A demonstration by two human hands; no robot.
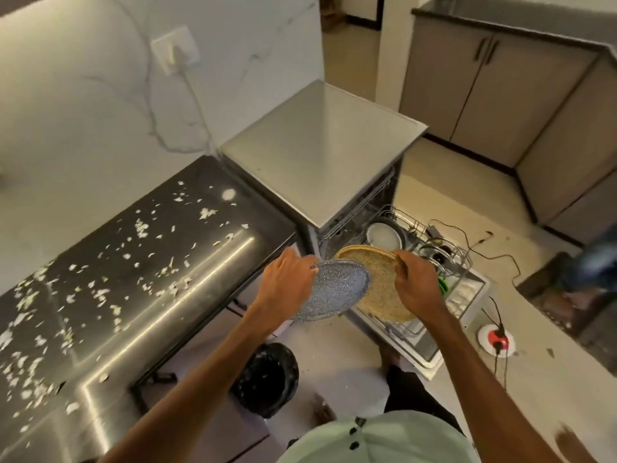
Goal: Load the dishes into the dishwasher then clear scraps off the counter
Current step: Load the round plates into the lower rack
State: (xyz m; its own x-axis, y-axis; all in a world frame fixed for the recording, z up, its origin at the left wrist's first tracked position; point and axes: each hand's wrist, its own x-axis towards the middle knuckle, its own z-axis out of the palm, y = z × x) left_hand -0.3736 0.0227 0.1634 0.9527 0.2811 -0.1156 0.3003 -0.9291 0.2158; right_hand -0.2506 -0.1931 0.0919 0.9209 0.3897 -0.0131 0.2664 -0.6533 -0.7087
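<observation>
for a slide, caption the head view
Left hand holds a blue speckled plate, right hand a tan plate, at the dishwasher rack.

The dark, glossy desk carries pale scraps scattered over most of its top, thickest along its near left end.

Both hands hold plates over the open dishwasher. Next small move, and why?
Probably lower the tan speckled round plate in the right hand into the dishwasher's pulled-out wire rack: it hangs right over that rack, while the left hand holds the blue-grey speckled plate toward the counter side.
</observation>
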